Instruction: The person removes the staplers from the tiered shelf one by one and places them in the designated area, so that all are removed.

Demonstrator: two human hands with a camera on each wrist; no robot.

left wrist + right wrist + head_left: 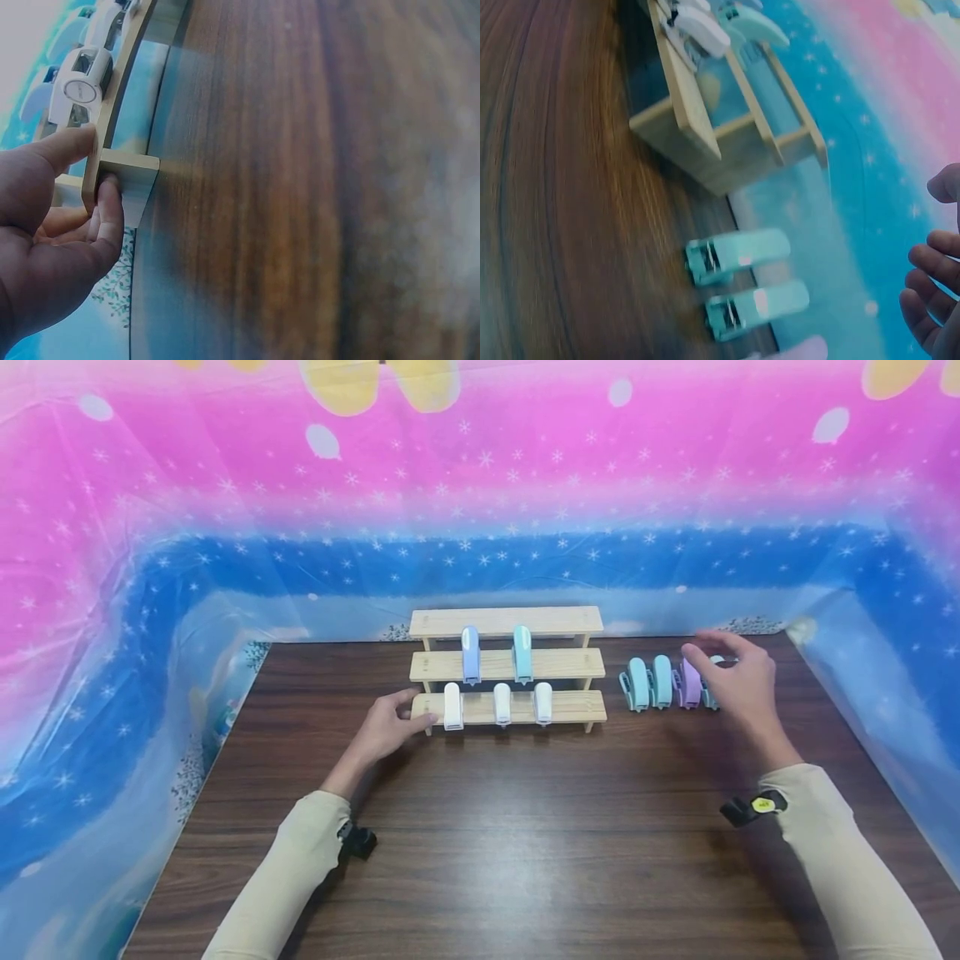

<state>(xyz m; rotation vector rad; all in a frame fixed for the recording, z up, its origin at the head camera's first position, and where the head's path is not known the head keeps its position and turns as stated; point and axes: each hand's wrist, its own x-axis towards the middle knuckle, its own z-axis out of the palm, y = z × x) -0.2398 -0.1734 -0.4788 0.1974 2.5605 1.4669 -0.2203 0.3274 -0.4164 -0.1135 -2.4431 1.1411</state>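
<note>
My left hand [386, 724] pinches the left end of the lowest board on a three-step wooden rack [517, 621]. Its thumb lies on top, with fingers curled beneath the board [112, 120]. Three white staplers [502, 704] stand on that bottom step. The middle step carries a blue stapler [470, 653] and a teal stapler [522, 653]. Over a row of staplers at the rack's right, my right hand [738, 681] hovers with nothing in its loosely bent fingers. Teal staplers [660, 681] and a purple one [687, 683] form the row; the hand partly hides the rightmost teal one.
A dark wood-grain table [510, 843] bears everything. Behind it and at both sides hangs a pink and blue patterned cloth [480, 502], close behind the rack's top step. Black camera mounts sit on the left wrist [363, 842] and right wrist [741, 812].
</note>
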